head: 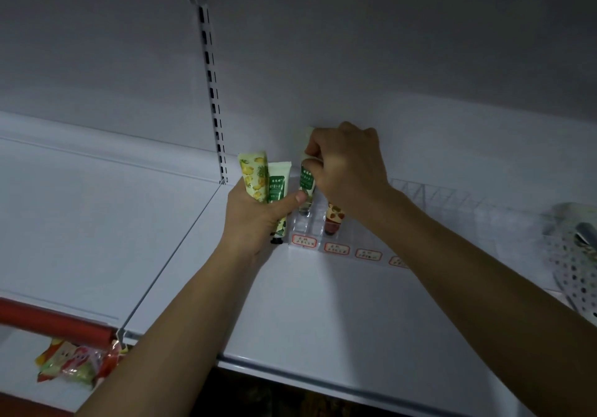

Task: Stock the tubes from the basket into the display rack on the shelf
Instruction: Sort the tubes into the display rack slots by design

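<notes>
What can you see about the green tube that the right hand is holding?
The green tube is a small squeeze tube that looks like soft plastic, pale with a dark green label bearing white writing. It stands nearly upright, flat crimped end up, cap end down. The right hand pinches its upper part, hiding some of it. Its lower end is in the leftmost slot of the clear display rack on the shelf.

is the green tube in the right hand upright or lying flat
Upright. The right hand pinches the green tube near its top, cap end down in the clear display rack.
</notes>
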`<state>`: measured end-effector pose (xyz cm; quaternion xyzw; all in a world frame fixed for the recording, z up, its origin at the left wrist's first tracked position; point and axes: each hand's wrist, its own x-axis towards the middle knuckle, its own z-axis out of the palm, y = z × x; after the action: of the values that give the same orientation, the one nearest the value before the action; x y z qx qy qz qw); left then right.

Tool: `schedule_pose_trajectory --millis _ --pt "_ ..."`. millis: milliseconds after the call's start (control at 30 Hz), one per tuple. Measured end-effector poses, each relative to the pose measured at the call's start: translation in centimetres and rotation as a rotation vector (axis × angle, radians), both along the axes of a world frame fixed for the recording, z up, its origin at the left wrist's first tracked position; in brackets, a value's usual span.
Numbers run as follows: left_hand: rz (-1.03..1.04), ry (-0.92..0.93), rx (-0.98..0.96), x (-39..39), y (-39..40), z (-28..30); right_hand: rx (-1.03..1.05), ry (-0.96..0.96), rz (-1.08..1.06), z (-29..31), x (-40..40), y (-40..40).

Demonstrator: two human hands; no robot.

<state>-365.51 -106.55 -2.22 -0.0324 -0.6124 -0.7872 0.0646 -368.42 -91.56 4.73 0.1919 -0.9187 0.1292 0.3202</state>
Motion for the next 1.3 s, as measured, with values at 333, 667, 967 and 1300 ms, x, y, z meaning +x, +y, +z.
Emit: schedule_pose_trajectory --millis 333,667,967,1300 --pt "0.045 0.249 -0.241 0.7 0.5 0.9 -0.072 -0.127 0.268 0.6 2.5 -0.7" --pt "0.195 0.027 0.007 0.2 -0.2 0.8 -0.305 -0.371 0.148 3.2 2.9 1.5" --pt "0.020 -0.119 0.279 0.6 -0.4 1.5 -0.188 -0.244 0.127 0.9 2.5 2.0" --pt "0.008 -0.104 0.301 0.6 -0.4 1.6 -0.196 -0.012 0.073 0.0 1.8 0.8"
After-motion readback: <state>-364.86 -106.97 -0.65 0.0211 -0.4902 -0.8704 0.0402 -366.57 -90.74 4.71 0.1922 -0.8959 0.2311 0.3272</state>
